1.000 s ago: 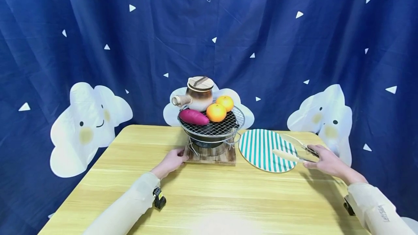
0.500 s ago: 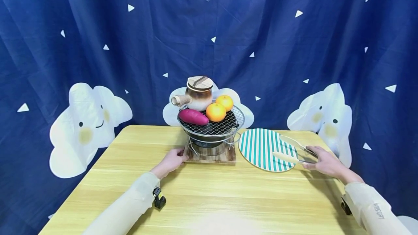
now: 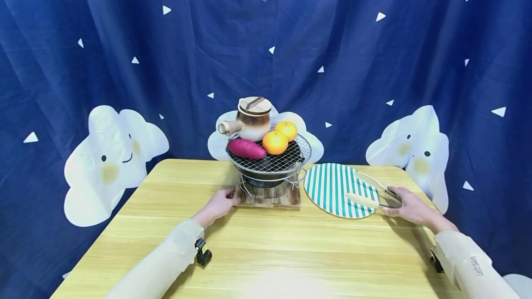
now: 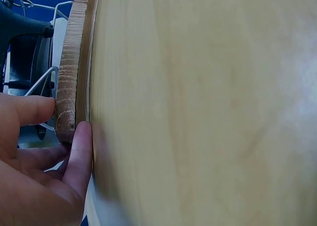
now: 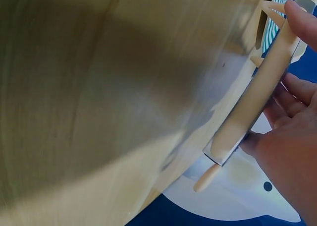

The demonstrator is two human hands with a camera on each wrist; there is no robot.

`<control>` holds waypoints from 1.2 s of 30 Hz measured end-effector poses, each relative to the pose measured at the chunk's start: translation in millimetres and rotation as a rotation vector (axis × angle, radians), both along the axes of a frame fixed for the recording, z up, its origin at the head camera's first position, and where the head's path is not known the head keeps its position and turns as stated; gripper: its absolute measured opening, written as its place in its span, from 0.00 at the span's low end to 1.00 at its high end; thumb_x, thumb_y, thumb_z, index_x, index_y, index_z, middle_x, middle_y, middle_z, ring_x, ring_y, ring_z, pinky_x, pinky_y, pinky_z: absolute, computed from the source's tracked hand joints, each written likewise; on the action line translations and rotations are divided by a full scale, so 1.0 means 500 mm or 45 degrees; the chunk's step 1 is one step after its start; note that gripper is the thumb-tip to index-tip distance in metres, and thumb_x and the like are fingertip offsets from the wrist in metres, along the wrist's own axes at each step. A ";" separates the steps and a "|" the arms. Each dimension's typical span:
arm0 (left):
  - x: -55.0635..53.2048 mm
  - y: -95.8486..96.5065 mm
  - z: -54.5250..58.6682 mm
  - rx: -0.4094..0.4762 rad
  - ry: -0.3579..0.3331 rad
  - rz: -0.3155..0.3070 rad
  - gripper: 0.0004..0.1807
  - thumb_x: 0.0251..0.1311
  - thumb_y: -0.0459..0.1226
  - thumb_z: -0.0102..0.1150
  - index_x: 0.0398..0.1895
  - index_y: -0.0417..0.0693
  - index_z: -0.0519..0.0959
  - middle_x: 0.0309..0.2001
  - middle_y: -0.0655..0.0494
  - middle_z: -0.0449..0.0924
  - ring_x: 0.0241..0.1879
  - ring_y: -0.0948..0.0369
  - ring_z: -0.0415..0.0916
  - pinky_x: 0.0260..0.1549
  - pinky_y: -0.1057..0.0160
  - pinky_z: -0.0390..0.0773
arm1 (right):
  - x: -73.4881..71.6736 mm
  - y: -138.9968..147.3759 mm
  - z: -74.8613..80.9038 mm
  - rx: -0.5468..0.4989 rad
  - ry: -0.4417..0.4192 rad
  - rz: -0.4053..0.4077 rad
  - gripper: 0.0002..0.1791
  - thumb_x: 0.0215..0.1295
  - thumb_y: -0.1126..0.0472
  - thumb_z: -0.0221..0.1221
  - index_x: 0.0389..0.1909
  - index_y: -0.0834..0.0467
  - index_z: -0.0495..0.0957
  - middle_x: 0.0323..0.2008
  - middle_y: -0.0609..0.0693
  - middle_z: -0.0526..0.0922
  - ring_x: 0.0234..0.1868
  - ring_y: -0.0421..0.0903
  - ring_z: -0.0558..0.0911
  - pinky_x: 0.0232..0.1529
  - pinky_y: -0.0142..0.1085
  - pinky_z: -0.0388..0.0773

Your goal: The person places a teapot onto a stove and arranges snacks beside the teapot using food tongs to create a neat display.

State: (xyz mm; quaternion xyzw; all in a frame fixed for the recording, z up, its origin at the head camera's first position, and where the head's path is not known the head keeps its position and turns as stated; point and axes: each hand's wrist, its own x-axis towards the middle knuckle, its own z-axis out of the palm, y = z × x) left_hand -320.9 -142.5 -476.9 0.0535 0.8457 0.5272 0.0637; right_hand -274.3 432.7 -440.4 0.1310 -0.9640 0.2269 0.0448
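At the left corner of a square wooden board (image 3: 270,203) my left hand (image 3: 218,206) grips the edge; the left wrist view has the thumb above the wood (image 4: 68,77) and fingertips below it. A small grill (image 3: 287,163) with a wire mesh stands on this board. On the mesh sit a lidded clay pot (image 3: 254,126), a purple sweet potato (image 3: 247,149) and two oranges (image 3: 275,143). My right hand (image 3: 411,206) holds cream-tipped tongs (image 3: 363,200), their arms spread apart over a round green-and-white striped mat (image 3: 332,190). Whether the tips touch the mat, I cannot tell.
A light wooden table (image 3: 266,243) carries everything. Directly behind its far edge hangs a dark blue curtain (image 3: 266,50) with cloud prints. The striped mat lies close to the right of the grill. Wrist cameras (image 3: 202,253) are strapped to both forearms.
My right hand and the tongs have shifted slightly to the left. The left hand, the board and the things on the grill stay where they were.
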 end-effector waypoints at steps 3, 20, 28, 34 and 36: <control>-0.001 0.000 -0.001 0.003 -0.003 0.000 0.28 0.65 0.32 0.56 0.69 0.35 0.70 0.44 0.46 0.81 0.39 0.58 0.80 0.42 0.59 0.83 | 0.001 -0.003 0.000 -0.001 -0.004 0.001 0.48 0.53 0.56 0.74 0.66 0.79 0.62 0.59 0.81 0.68 0.61 0.77 0.68 0.59 0.66 0.66; -0.001 -0.001 0.000 0.007 -0.001 0.000 0.27 0.65 0.32 0.56 0.67 0.35 0.71 0.44 0.46 0.81 0.37 0.58 0.80 0.41 0.59 0.82 | -0.004 -0.007 -0.002 -0.047 -0.046 0.005 0.48 0.55 0.55 0.73 0.68 0.78 0.61 0.62 0.81 0.66 0.63 0.78 0.65 0.60 0.68 0.63; 0.002 0.000 0.003 -0.007 0.009 -0.001 0.24 0.64 0.32 0.56 0.64 0.36 0.74 0.42 0.47 0.80 0.37 0.58 0.79 0.39 0.60 0.82 | -0.007 -0.007 -0.007 -0.064 -0.044 -0.002 0.49 0.56 0.54 0.73 0.68 0.78 0.61 0.62 0.81 0.66 0.63 0.78 0.65 0.61 0.69 0.62; 0.003 0.000 0.003 -0.014 0.006 0.001 0.26 0.64 0.32 0.56 0.67 0.36 0.71 0.43 0.46 0.80 0.38 0.57 0.80 0.41 0.58 0.83 | -0.010 -0.010 -0.009 -0.073 -0.017 0.007 0.48 0.55 0.53 0.73 0.67 0.78 0.62 0.61 0.80 0.69 0.63 0.78 0.66 0.61 0.68 0.63; 0.002 0.000 0.002 -0.015 0.004 0.001 0.26 0.65 0.32 0.56 0.67 0.36 0.71 0.43 0.46 0.80 0.38 0.58 0.80 0.41 0.59 0.83 | -0.010 -0.011 -0.009 -0.079 -0.024 0.000 0.49 0.55 0.52 0.73 0.67 0.78 0.62 0.62 0.80 0.68 0.64 0.78 0.66 0.62 0.68 0.63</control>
